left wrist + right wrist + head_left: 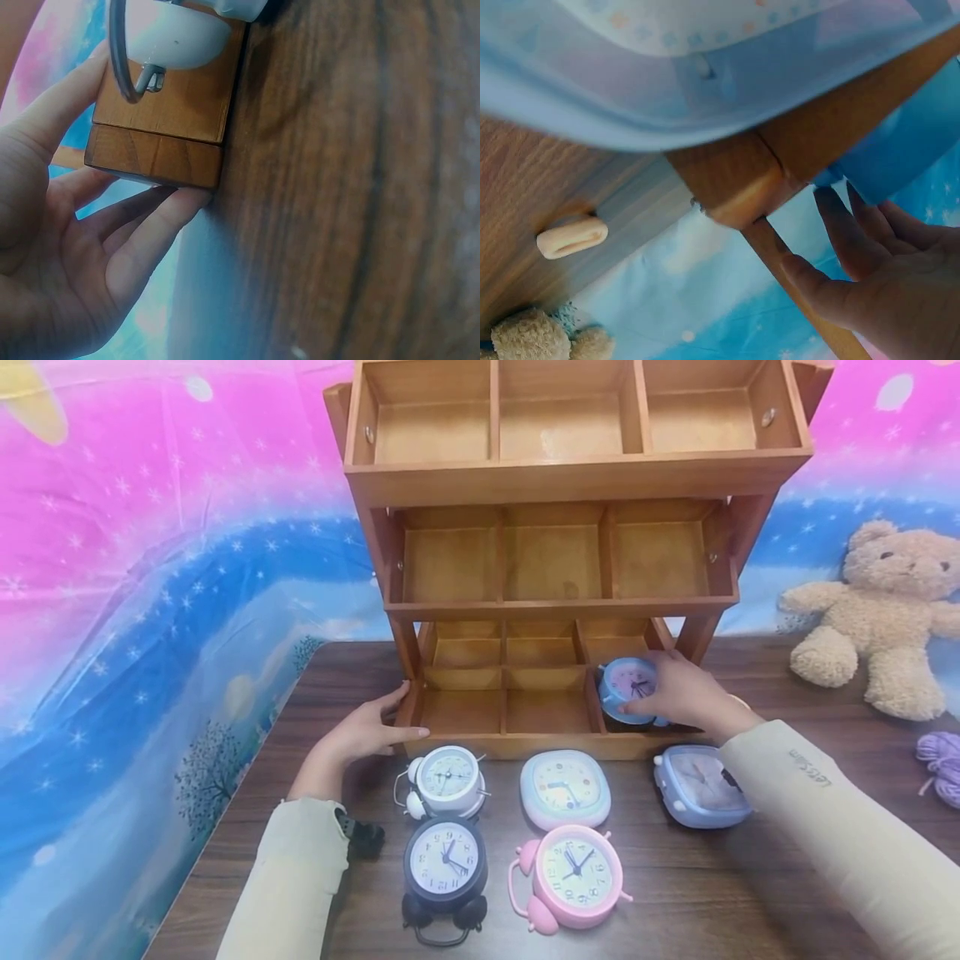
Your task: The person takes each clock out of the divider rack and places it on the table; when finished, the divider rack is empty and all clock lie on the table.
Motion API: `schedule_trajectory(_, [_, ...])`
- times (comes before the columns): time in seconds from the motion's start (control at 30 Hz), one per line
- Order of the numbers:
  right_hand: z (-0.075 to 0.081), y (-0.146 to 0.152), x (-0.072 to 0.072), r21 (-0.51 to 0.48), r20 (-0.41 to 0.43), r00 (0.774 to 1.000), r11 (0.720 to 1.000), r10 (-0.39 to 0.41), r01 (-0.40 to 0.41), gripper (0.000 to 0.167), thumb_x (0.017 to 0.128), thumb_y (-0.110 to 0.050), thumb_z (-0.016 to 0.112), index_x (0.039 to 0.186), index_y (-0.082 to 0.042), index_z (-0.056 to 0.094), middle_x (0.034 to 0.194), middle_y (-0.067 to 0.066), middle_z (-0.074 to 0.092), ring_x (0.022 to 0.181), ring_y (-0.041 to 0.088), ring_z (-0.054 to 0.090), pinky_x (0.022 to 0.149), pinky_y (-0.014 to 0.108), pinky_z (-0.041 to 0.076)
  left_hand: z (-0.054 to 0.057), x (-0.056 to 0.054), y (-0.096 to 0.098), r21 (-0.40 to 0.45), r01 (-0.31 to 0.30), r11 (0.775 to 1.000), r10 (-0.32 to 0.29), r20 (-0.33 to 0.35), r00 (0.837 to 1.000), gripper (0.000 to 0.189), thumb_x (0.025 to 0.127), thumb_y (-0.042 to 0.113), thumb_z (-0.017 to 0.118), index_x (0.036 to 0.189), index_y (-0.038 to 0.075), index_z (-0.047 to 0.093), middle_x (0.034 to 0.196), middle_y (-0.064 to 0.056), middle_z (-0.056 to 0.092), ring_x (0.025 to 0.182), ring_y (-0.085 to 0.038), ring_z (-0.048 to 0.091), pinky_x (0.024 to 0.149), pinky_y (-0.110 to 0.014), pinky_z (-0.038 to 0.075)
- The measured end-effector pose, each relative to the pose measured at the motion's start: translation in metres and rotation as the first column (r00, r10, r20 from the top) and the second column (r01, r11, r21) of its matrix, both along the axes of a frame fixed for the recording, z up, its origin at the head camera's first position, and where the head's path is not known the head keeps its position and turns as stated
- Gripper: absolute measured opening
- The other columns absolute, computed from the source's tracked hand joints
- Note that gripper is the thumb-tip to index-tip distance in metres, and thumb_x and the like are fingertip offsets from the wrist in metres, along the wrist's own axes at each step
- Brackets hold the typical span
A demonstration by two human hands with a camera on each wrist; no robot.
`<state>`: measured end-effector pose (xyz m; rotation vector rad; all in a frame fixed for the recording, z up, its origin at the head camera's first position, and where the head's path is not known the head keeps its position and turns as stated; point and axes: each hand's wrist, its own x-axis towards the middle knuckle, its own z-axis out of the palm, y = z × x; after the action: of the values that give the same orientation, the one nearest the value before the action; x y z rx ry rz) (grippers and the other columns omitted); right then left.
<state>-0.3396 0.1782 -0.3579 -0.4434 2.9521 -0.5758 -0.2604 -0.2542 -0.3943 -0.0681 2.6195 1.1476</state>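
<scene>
A blue round alarm clock [630,683] with a pink dial sits in the bottom right compartment of a tiered wooden shelf [570,481]. My right hand [678,689] holds it by its right side, thumb across the front. In the right wrist view the fingers [844,232] are at the blue casing [907,142]. At the shelf's lower left corner, my left hand [363,727] grips the wood, thumb over the front edge and fingers along the side. A white twin-bell clock [447,781] lies just right of the left hand.
In front of the shelf lie a black alarm clock [446,864], a pink one [577,877], a pale blue-and-pink one [566,789] and a blue squarish one [701,787] beneath the right forearm. A teddy bear [877,610] and purple yarn [941,764] are at right.
</scene>
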Motion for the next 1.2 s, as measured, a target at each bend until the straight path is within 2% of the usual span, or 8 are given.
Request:
schedule_trajectory(0.23, [0.010,0.000,0.009,-0.114,-0.023,0.999,0.993,-0.027,0.024,0.106,0.073,-0.044,0.085,0.147,0.009,0.033,0.137,0.032,0.034,0.114,0.043,0.047,0.099,0.061,0.044,0.000,0.001,0.001,0.011,-0.003,1.000,0.003,0.002,1.000,0.099,0.086,0.047,0.075,0.161,0.027,0.013,0.161,-0.023,0.021,0.112,-0.038,0.064,0.101,-0.052,0.047])
schedule_trajectory(0.33, [0.016,-0.001,0.017,-0.139,-0.024,0.999,0.990,-0.042,0.038,0.112,0.072,-0.042,0.087,0.152,0.006,0.026,0.138,0.032,0.031,0.113,0.043,0.046,0.098,0.061,0.045,0.000,0.001,0.001,0.014,0.000,1.000,0.000,0.002,1.000,0.098,0.087,0.047,0.074,0.161,0.026,0.013,0.161,-0.023,0.021,0.113,-0.039,0.064,0.101,-0.052,0.047])
schedule_trajectory(0.5, [0.028,-0.001,0.032,-0.149,-0.003,0.999,0.988,-0.048,0.047,0.114,0.070,-0.044,0.088,0.153,0.003,0.025,0.139,0.030,0.031,0.114,0.042,0.045,0.099,0.061,0.044,0.000,0.000,0.000,0.011,0.006,1.000,-0.006,0.003,1.000,0.099,0.087,0.048,0.074,0.161,0.026,0.012,0.161,-0.024,0.020,0.112,-0.039,0.064,0.101,-0.052,0.047])
schedule_trajectory(0.7, [0.044,0.005,0.060,-0.136,0.042,0.999,0.991,-0.012,0.018,0.111,0.069,-0.052,0.086,0.148,0.004,0.032,0.137,0.028,0.034,0.113,0.039,0.045,0.094,0.058,0.046,-0.001,0.000,0.000,0.019,0.015,1.000,-0.015,0.006,1.000,0.099,0.087,0.048,0.074,0.161,0.025,0.011,0.161,-0.023,0.019,0.112,-0.039,0.064,0.102,-0.052,0.046])
schedule_trajectory(0.87, [0.050,0.012,0.085,-0.105,0.028,0.999,0.994,0.023,-0.020,0.114,0.065,-0.060,0.086,0.146,0.003,0.035,0.134,0.026,0.036,0.114,0.039,0.046,0.095,0.061,0.044,-0.001,0.000,0.001,0.010,0.010,1.000,-0.010,0.008,1.000,0.100,0.086,0.049,0.074,0.161,0.027,0.011,0.162,-0.022,0.019,0.112,-0.039,0.064,0.103,-0.052,0.045])
schedule_trajectory(1.03, [0.044,0.022,0.112,-0.120,-0.011,0.999,0.991,0.052,-0.053,0.114,0.061,-0.058,0.090,0.141,0.004,0.039,0.131,0.026,0.037,0.113,0.040,0.047,0.092,0.062,0.045,-0.001,0.000,0.001,0.006,0.020,1.000,-0.020,0.006,1.000,0.101,0.085,0.051,0.074,0.161,0.026,0.011,0.162,-0.023,0.018,0.111,-0.038,0.065,0.103,-0.053,0.045])
schedule_trajectory(1.07, [0.042,0.024,0.118,-0.131,-0.023,0.998,0.989,0.059,-0.062,0.112,0.060,-0.056,0.091,0.139,0.005,0.040,0.132,0.028,0.037,0.117,0.043,0.045,0.092,0.062,0.044,-0.001,0.000,0.001,0.006,0.021,1.000,-0.021,0.006,1.000,0.102,0.085,0.052,0.074,0.161,0.026,0.011,0.162,-0.023,0.018,0.111,-0.038,0.065,0.103,-0.053,0.045])
schedule_trajectory(1.2, [0.032,0.033,0.140,-0.142,-0.076,0.993,0.985,0.087,-0.097,0.111,0.055,-0.057,0.092,0.133,0.004,0.044,0.126,0.025,0.042,0.110,0.040,0.050,0.085,0.053,0.047,0.000,-0.001,0.000,-0.001,0.025,1.000,-0.025,0.002,1.000,0.102,0.085,0.052,0.074,0.161,0.026,0.010,0.161,-0.023,0.019,0.110,-0.037,0.065,0.103,-0.053,0.045])
